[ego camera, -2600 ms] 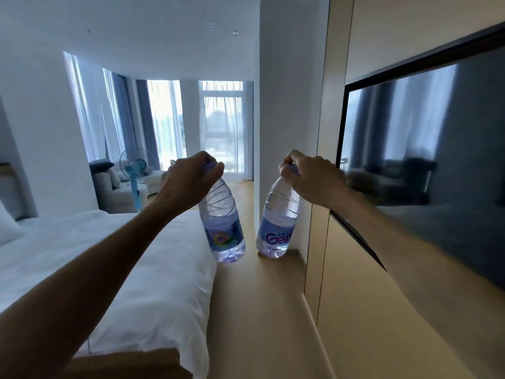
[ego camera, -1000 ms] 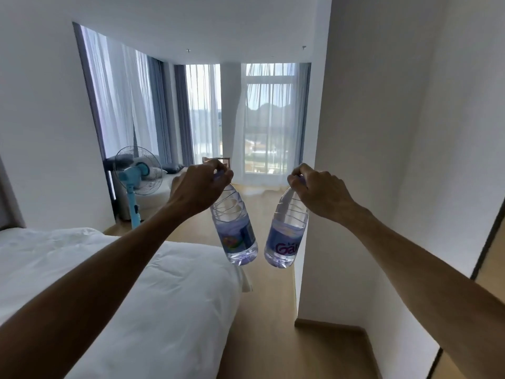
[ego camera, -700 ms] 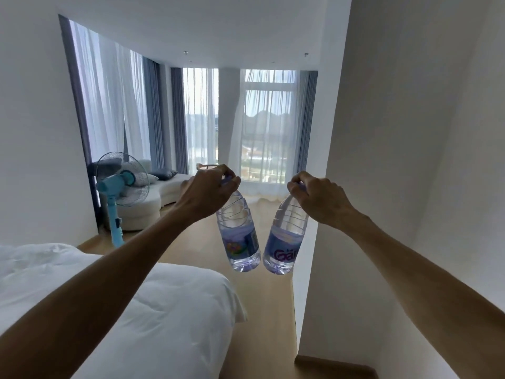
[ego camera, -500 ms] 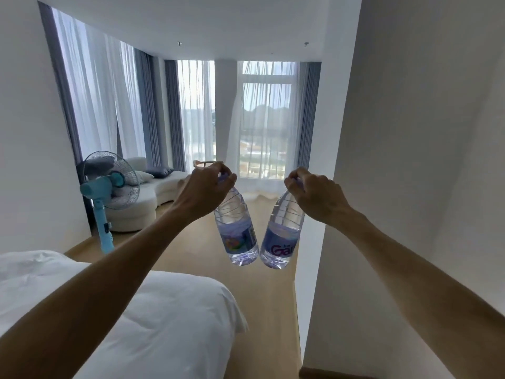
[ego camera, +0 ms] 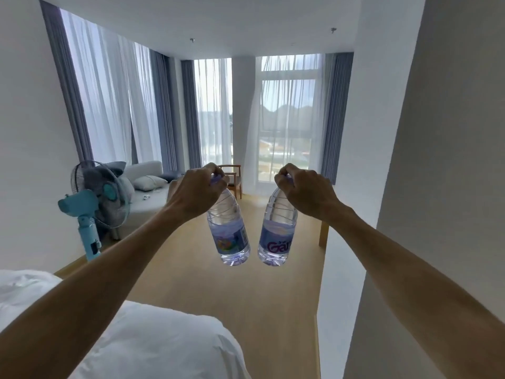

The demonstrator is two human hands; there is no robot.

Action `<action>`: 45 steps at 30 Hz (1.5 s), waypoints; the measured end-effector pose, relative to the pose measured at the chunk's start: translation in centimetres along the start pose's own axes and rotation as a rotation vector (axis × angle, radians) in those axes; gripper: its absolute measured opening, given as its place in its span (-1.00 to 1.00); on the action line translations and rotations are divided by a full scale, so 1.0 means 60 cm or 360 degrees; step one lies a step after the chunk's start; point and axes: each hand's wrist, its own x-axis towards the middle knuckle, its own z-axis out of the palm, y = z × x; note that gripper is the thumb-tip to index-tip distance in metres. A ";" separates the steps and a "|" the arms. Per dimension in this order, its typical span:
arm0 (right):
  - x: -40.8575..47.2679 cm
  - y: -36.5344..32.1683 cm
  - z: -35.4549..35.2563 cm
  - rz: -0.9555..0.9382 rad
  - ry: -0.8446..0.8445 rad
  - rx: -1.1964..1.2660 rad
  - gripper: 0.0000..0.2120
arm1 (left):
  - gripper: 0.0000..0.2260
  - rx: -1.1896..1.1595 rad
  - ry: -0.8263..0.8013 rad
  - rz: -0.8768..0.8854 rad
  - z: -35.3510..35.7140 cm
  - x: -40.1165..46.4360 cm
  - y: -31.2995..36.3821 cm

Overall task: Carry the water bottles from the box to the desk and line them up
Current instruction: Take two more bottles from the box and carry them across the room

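Fan (ego camera: 93, 203) nearer, 2 ribbed clear plastic bottles (ego camera: 229, 231)

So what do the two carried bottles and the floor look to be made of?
Both bottles, left and right, look like thin clear plastic: see-through ribbed walls, glossy printed labels. The floor looks like pale wood or laminate, matte, faint plank lines; which one is unclear.

White walls (ego camera: 32, 132) and a wooden floor (ego camera: 246, 291); tall windows (ego camera: 287, 127) behind sheer curtains (ego camera: 109, 99), a sofa (ego camera: 147, 176), a blue fan (ego camera: 90, 212), a wooden chair (ego camera: 232, 179), white bed (ego camera: 153, 346) in front
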 end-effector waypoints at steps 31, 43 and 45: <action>0.743 0.461 0.513 0.0187 0.0043 -0.0066 -0.72 | -0.78 -0.0119 -0.0049 -0.0049 0.571 0.759 -0.437; 0.998 0.738 0.681 0.0187 -0.0084 -0.0104 -0.70 | -0.83 -0.0146 -0.0113 -0.0027 0.842 1.032 -0.509; 1.057 0.791 0.705 0.0188 -0.0086 -0.0097 -0.70 | -0.83 -0.0131 -0.0122 -0.0065 0.889 1.092 -0.519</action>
